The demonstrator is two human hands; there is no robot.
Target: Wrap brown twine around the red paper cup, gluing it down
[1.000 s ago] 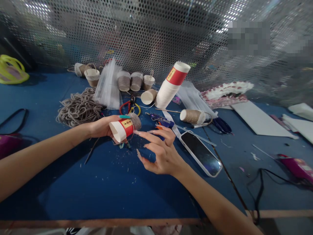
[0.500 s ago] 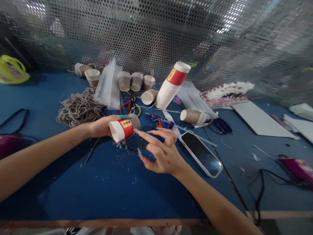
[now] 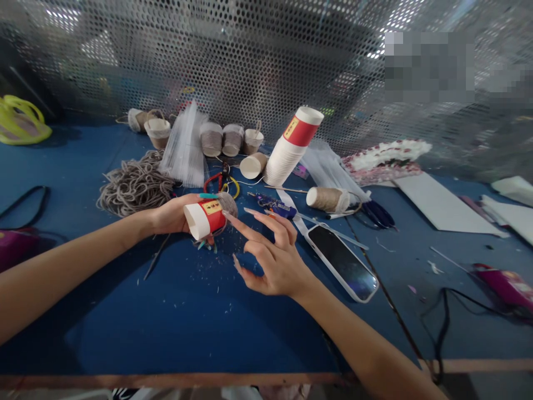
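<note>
My left hand is closed around a paper cup lying on its side in the air, its white rim facing left and down. A red band with a yellow label crosses the cup, and grey cord is wound around its base end. My right hand has its fingers spread, the index fingertip at the edge of the wound cord. Whether that fingertip touches the cup I cannot tell. Behind my right hand lies a blue glue gun, partly covered by the fingers.
A heap of grey cord lies behind my left wrist. Scissors, a leaning stack of paper cups and several cord-wrapped cups stand farther back. A phone rests right of my right hand. A perforated metal screen closes the back.
My right index finger has shifted slightly left along the cup, and its other fingers have spread and lifted a little. The cup in my left hand has moved very slightly left.
</note>
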